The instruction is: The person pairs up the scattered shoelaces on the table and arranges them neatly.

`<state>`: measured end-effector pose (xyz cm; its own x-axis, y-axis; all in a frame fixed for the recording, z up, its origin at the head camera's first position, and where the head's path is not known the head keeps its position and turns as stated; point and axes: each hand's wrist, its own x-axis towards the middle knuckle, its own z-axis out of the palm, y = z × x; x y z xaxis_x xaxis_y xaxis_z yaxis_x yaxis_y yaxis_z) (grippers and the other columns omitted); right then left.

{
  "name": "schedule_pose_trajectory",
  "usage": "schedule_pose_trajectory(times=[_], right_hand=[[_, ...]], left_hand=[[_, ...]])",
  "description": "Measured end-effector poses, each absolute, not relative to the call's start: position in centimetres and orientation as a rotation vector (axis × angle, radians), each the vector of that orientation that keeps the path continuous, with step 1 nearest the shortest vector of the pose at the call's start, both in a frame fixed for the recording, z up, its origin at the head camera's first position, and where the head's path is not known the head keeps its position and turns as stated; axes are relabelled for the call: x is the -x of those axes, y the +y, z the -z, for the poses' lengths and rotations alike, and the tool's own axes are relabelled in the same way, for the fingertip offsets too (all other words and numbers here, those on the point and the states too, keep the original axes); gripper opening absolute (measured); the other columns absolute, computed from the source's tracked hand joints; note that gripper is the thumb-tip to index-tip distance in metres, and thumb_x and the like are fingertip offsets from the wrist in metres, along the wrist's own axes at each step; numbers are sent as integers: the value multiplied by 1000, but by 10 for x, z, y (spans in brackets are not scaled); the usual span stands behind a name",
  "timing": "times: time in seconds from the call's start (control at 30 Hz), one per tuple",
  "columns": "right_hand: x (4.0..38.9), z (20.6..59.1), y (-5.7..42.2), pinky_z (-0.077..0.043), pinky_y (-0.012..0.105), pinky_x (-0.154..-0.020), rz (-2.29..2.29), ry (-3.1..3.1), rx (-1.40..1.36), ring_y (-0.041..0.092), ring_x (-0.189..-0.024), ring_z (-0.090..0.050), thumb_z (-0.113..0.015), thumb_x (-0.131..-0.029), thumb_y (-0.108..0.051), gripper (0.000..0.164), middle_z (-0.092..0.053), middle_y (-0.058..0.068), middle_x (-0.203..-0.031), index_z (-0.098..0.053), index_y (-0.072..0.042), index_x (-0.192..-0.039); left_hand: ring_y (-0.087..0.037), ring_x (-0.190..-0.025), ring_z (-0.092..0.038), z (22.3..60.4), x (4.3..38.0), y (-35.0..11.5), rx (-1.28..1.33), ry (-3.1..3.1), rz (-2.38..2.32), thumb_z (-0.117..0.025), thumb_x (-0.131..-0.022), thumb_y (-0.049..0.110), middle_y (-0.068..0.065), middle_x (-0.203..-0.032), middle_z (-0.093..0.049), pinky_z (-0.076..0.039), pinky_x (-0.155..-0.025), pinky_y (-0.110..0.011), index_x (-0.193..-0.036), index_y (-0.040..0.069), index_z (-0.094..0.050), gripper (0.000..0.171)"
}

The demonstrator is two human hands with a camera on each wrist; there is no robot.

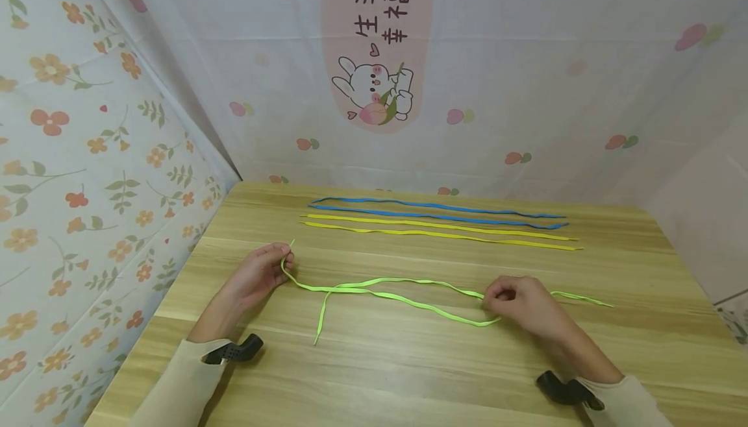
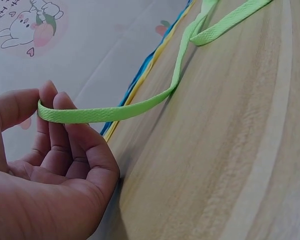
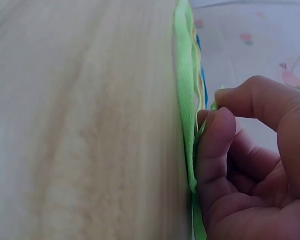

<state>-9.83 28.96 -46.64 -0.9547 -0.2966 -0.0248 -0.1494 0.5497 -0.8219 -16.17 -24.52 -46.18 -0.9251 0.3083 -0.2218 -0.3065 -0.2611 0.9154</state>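
My left hand (image 1: 257, 278) pinches a bright green shoelace (image 1: 403, 297) close to its tip, between thumb and fingertips. In the left wrist view the lace (image 2: 90, 115) curves over the fingers and drops to the table. Over the table's right half, my right hand (image 1: 526, 304) pinches green lace between thumb and forefinger; the pinched part shows as a small green bit (image 3: 213, 106) in the right wrist view. Two green strands run between the hands and cross near the left hand. One loose tail points toward the front, and another stretches out right of my right hand.
Behind the green strands, two yellow shoelaces (image 1: 438, 232) lie side by side on the wooden table (image 1: 380, 375). Two blue shoelaces (image 1: 432, 215) lie farther back. A patterned cloth (image 1: 497, 89) hangs behind the table, and a floral one (image 1: 87, 174) hangs at the left.
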Motion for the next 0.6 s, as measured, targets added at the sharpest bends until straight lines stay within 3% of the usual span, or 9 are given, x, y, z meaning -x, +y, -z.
schedule_pose_trajectory(times=[0.3,0.47,0.6], right_hand=[[102,466,300,-64,34,-80,1697,2249,267,19,-89,-74,-68,-106,-1,18,-76,21,-103,-72,16,-111],[102,472,306,-64,31,-77,1832,2149,275,16,-86,-73,-66,-106,5,17,-74,14,-96,-67,21,-109],[99,470,314,-63,28,-76,1916,2095,207,13,-83,-74,-66,-105,7,14,-76,9,-95,-67,18,-112]], left_hand=[[-10,-87,-62,461,163,-245,4,1564,-2265,-40,-118,4,3,-93,-69,-50,-81,-25,-99,15,-69,37],[-9,-86,-63,460,163,-247,-10,1501,-2307,-43,-118,5,3,-92,-70,-51,-80,-24,-98,14,-70,35],[-8,-85,-63,460,163,-249,-6,1500,-2319,-45,-118,5,3,-93,-71,-52,-78,-24,-99,14,-70,33]])
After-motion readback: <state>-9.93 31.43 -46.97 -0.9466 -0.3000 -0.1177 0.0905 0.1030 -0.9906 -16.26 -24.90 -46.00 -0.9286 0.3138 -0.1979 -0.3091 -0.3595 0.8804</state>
